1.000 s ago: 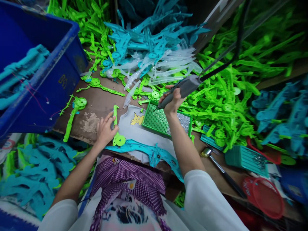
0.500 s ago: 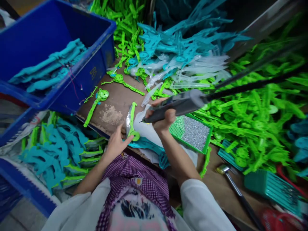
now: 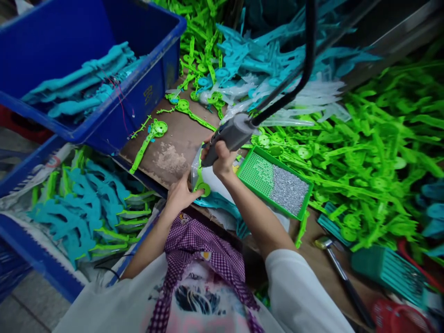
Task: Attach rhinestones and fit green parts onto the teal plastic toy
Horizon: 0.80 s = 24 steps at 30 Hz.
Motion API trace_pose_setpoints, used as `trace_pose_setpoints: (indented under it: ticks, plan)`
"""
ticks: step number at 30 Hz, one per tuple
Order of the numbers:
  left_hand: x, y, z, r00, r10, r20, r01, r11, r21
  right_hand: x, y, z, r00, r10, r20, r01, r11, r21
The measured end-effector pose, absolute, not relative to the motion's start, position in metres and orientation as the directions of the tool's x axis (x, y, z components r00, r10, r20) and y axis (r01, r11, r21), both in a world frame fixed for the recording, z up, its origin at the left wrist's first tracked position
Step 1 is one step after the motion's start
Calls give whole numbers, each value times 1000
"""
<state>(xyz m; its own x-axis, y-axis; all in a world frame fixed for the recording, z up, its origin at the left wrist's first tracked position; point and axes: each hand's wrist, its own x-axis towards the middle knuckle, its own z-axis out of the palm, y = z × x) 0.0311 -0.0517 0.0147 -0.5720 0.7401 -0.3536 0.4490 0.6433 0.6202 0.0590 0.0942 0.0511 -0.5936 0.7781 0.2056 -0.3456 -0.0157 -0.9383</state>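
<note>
My right hand [image 3: 222, 159] is wrapped round a grey corded power screwdriver [image 3: 229, 136], tip pointing down at a green plastic part [image 3: 199, 185] on a white cloth. My left hand [image 3: 180, 194] holds that green part down at its round end, fingers pressed on it. A clear plastic piece lies against the part. Just right of my hands sits a green screw tray [image 3: 298, 210] holding small silver screws.
A blue crate [image 3: 138, 106] of teal parts stands at the upper left. Heaps of green parts [image 3: 347, 157], teal parts [image 3: 249, 55] and clear parts cover the brown table. A hammer [image 3: 333, 259] and a teal tray [image 3: 388, 273] lie at the right. More teal parts [image 3: 79, 208] fill a bin below.
My right hand has swung the screwdriver from the screw tray over to the green part and tipped it upright. My left hand shifted its grip on that part. The camera view turned left.
</note>
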Motion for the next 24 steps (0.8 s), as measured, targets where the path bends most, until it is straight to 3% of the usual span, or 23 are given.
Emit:
trace_pose_setpoints:
  ticks: [10, 17, 20, 24]
  plan:
    - [28, -51, 7, -553, 758, -346, 460, 624, 631, 43, 98, 47, -744, 628, 227, -195, 120, -973]
    - [26, -51, -3, -555, 763, -332, 430, 604, 670, 44, 97, 47, -755, 601, 262, -170, 207, -963]
    - [26, -52, -6, -559, 770, -308, 417, 582, 698, 48, 102, 49, -716, 655, 243, -196, 147, -970]
    - [23, -57, -6, -556, 751, -356, 363, 605, 708, 72, 119, 61, -480, 842, 249, -350, 77, -934]
